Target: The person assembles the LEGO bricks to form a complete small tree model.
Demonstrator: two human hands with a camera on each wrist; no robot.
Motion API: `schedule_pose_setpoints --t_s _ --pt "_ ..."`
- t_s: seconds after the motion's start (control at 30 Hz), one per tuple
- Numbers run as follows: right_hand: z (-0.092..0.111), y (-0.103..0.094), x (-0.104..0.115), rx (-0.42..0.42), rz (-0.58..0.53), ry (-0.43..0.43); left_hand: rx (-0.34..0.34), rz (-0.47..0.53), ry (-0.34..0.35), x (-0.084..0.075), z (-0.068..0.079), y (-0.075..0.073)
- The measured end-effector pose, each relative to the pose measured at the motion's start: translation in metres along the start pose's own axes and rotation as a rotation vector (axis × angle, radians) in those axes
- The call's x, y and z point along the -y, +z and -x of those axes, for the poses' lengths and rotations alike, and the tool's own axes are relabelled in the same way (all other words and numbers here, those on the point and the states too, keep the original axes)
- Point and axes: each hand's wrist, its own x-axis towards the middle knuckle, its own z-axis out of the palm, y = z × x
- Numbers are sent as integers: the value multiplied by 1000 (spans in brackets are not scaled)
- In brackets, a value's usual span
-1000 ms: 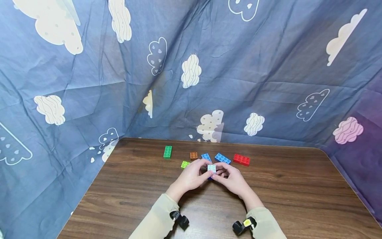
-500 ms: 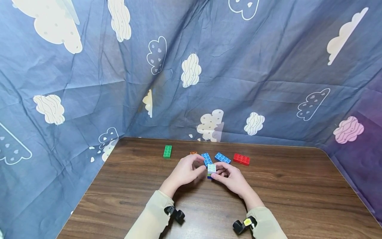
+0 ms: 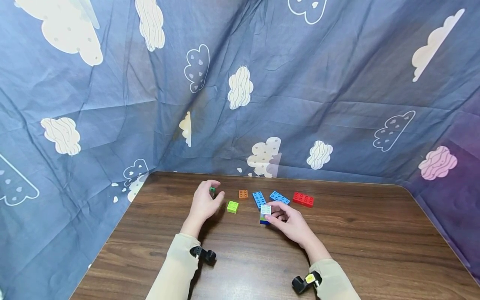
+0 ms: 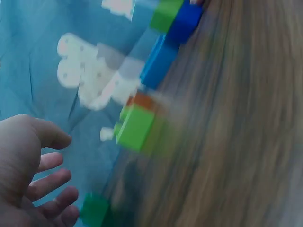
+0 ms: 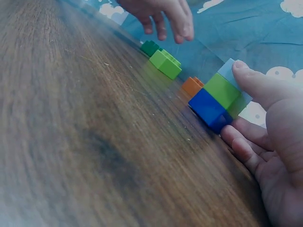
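Observation:
My right hand (image 3: 291,223) holds a stack of toy building bricks (image 5: 218,94) upright at the tabletop. The stack has dark blue at the bottom, lime green in the middle and pale blue on top. The right thumb (image 5: 253,80) lies against the pale blue brick, with the other fingers around the far side. Over at the left, my left hand (image 3: 202,205) reaches above a green brick (image 3: 212,189) with its fingers spread and loosely bent. That brick (image 4: 94,209) shows beyond the fingertips in the left wrist view; the hand mostly covers it in the head view.
Between the hands lie a lime brick (image 3: 232,207) and an orange brick (image 3: 243,194). Two blue bricks (image 3: 259,200) and a red brick (image 3: 303,199) lie behind and right of the stack. A patterned blue cloth (image 3: 210,125) hangs behind the wooden table (image 3: 375,237).
My left hand has let go of the stack and moved left to the green brick, uncovering the lime and orange bricks. The right hand stays at the stack.

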Motion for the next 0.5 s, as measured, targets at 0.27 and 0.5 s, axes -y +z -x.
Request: schedule_pose_setpoints --t_s 0.27,0.5 --pt "0 0 -1 -2 26 16 -19 -44 -95 24 1 -12" --pt "-2 0 -2 -4 27 13 37 -93 -146 36 3 -13"
